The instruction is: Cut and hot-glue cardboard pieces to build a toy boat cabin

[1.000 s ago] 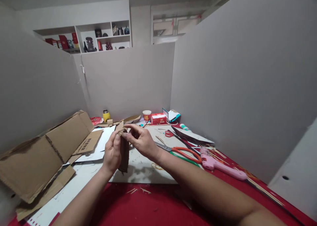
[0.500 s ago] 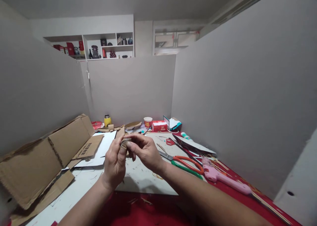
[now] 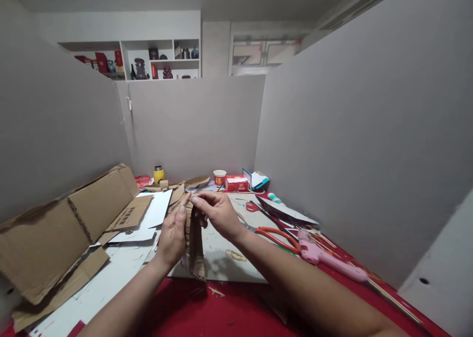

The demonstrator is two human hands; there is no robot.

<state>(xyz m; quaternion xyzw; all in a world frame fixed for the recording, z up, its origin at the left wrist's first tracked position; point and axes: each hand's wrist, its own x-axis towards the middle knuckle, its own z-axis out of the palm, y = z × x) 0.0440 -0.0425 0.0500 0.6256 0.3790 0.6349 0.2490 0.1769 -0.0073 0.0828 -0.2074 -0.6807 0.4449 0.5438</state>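
Observation:
A bent strip of brown cardboard (image 3: 196, 258) hangs down between my two hands, above the white board (image 3: 221, 268). My left hand (image 3: 173, 236) is closed along its left side, with the thumb pointing up. My right hand (image 3: 218, 213) pinches the strip's upper end between thumb and fingers. Part of the strip is hidden behind the fingers. Just right of my right wrist lie large scissors (image 3: 279, 238) with orange and green handles. A looped yellowish piece (image 3: 235, 254) rests on the board below my right forearm.
Folded cardboard (image 3: 99, 209) leans along the left wall over white sheets (image 3: 158, 206). A pink glue gun (image 3: 332, 260), red-handled scissors (image 3: 252, 206) and thin sticks (image 3: 399, 305) lie on the right. At the back stand a yellow jar (image 3: 158, 174), a paper cup (image 3: 219, 178) and a red box (image 3: 236, 183).
The cardboard strip has turned, so its long side now hangs down into view below my hands. My left hand has moved slightly, and the head view has shifted a little.

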